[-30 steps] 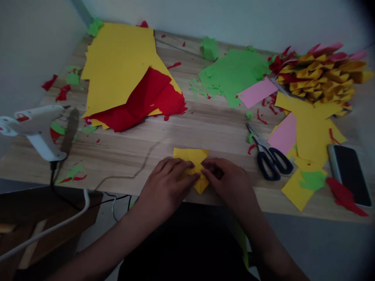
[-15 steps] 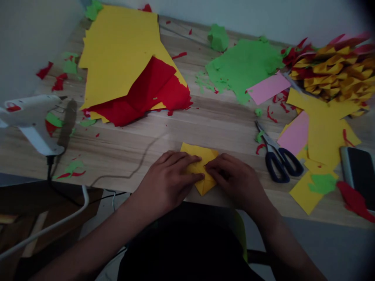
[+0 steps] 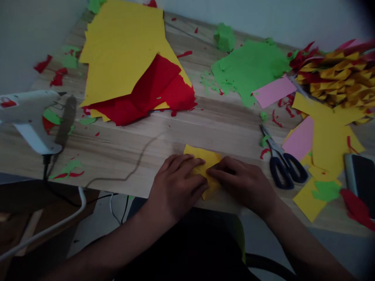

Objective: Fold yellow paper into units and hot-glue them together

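A small piece of yellow paper (image 3: 202,154), with fold lines and a pointed lower end, lies at the table's front edge. Over its left side rests my left hand (image 3: 177,185), fingers bent and holding it down against the wood. At the paper's right side, my right hand (image 3: 241,179) is closed in a pinch on it, thumb and forefinger together. The fingers of both hands cover much of the paper's middle and lower part.
To the right are scissors (image 3: 283,162), yellow sheets (image 3: 328,136) and a phone (image 3: 361,181). Folded yellow pieces (image 3: 336,80) are massed behind. Green paper (image 3: 249,66), red paper (image 3: 158,88) and a large yellow sheet (image 3: 120,50) lie farther back. A glue gun (image 3: 32,117) stands left.
The camera view has shifted slightly. My left thumb has come further over the yellow paper's lower part, covering more of it. My right hand keeps its pinch at the right side.
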A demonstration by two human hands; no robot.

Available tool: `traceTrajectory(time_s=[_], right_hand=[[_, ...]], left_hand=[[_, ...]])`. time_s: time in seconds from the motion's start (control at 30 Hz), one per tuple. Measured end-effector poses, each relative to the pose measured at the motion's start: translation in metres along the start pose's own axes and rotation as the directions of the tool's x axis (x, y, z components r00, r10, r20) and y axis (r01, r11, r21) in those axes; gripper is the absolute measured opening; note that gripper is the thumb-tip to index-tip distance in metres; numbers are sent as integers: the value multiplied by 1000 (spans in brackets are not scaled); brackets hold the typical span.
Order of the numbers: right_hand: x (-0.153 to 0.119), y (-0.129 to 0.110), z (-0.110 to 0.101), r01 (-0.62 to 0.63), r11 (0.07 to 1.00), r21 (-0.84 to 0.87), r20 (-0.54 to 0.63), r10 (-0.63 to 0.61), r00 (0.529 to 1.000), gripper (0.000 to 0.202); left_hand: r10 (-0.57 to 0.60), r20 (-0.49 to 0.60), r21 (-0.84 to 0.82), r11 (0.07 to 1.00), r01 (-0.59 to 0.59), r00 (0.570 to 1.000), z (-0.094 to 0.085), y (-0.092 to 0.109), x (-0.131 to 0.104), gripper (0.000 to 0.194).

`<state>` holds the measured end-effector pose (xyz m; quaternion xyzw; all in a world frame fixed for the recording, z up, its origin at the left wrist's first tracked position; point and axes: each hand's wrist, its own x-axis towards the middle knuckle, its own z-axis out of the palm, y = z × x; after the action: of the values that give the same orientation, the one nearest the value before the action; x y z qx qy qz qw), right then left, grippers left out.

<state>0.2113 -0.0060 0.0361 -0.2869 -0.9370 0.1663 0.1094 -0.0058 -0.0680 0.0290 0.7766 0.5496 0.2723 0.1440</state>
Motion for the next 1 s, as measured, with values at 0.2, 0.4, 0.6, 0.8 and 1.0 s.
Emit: traceTrajectory(time_s=[0.2,0.4,0.6,0.8,1.0], right_hand=[[-7,2,3,58,994,-95,-12,-60,998,31],[-10,-2,6,-35,998,-47,-48,33,998,35],[-18,-2,8,-147,952,269,-112,182,977,32],[-18,-7,13,-175,965,194,-147,205,968,30],[-17,-16,17,-188,982,-22,-134,183,974,33]], left_hand=[[0,4,13,1000,0,1000,0,1,0,5],[-4,4,43,999,4,1000,3,2,-2,30],[-22,34,30,999,21,999,3,0,-4,41],[16,36,31,999,-18,999,6,-2,-4,22],[18,26,55,998,-20,999,7,1,-5,14]])
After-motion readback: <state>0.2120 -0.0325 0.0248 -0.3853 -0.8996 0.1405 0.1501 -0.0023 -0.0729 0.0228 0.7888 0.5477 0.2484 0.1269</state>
